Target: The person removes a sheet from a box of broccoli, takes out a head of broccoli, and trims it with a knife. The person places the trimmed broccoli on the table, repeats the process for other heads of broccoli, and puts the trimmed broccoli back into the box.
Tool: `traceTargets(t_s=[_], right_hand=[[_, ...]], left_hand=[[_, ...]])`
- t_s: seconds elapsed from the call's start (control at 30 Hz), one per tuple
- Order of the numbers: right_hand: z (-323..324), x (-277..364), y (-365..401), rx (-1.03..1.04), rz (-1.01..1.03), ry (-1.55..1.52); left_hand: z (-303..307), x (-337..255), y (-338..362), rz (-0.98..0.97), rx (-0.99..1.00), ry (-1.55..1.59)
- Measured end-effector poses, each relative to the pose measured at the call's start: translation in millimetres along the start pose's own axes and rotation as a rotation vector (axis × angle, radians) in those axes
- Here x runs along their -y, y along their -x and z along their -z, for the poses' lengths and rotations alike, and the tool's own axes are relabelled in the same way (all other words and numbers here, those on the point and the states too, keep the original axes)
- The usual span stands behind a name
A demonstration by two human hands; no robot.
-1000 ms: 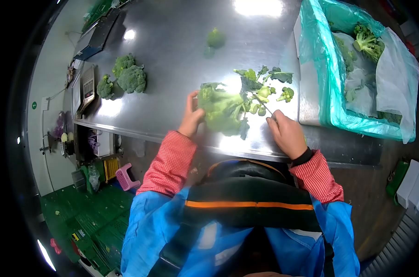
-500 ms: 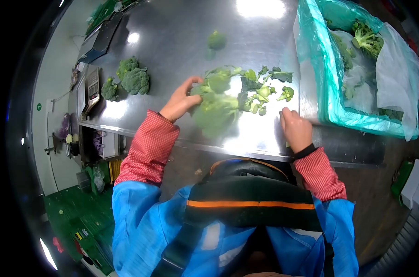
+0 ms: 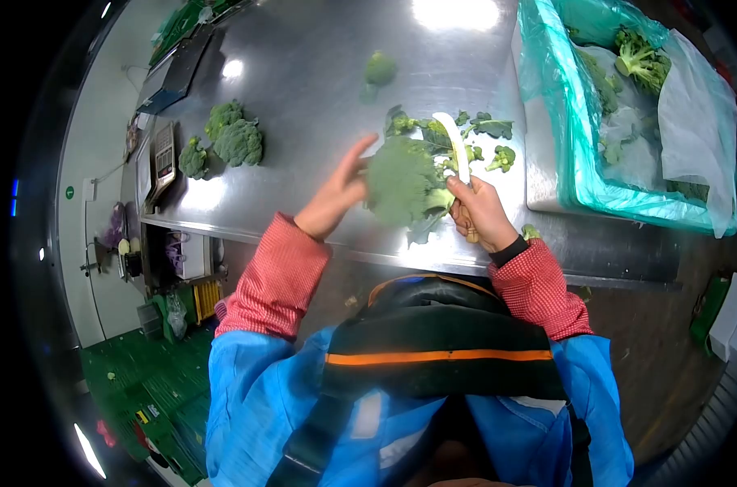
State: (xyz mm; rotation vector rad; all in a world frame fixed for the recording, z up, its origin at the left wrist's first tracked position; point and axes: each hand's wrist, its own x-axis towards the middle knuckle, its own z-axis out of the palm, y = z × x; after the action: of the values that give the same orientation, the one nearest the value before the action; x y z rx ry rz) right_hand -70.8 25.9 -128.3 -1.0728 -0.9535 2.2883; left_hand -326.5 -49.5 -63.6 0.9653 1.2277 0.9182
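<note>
My right hand (image 3: 484,215) is closed around the handle of a knife (image 3: 459,144), its curved pale blade pointing up and away over cut broccoli pieces. Just left of it a large broccoli head (image 3: 399,180) shows blurred, its stem turned toward my right hand. My left hand (image 3: 336,193) is at the head's left side, thumb and fingers apart and smeared by motion, fingertips right at the florets. Trimmed leaves and stalks (image 3: 490,126) lie beyond the knife, with a small floret piece (image 3: 502,159) to its right.
Several broccoli heads (image 3: 237,140) rest at the left of the metal table (image 3: 303,89), near a scale (image 3: 164,154). One blurred green head (image 3: 380,70) is farther back. At right stands a crate lined with green plastic (image 3: 575,191), holding broccoli and white sheets.
My right hand has moved left and up toward the broccoli, and the knife blade now shows clearly. The broccoli head has turned and shifted slightly right; my left hand's fingers have spread.
</note>
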Motion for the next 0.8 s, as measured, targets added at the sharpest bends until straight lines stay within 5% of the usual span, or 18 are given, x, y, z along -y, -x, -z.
traceTargets(t_s=[0.1, 0.33, 0.47, 0.7, 0.8], right_hand=[[-4, -3, 1, -0.057, -0.002, -0.037], [-1, -6, 11, -0.033, 0.05, 0.097], [16, -4, 40, -0.314, 0.706, 1.201], [17, 6, 63, -0.258, 0.93, 1.721], [16, 2, 56, -0.354, 0.851, 1.803]], left_hand=[[-22, 29, 5, -0.244, -0.14, -0.518], [-31, 43, 0, 0.08, -0.289, 0.01], [-22, 28, 6, 0.039, -0.31, -0.09], [-8, 7, -6, -0.04, -0.312, -0.577], [-20, -5, -8, -0.033, -0.297, -0.644]])
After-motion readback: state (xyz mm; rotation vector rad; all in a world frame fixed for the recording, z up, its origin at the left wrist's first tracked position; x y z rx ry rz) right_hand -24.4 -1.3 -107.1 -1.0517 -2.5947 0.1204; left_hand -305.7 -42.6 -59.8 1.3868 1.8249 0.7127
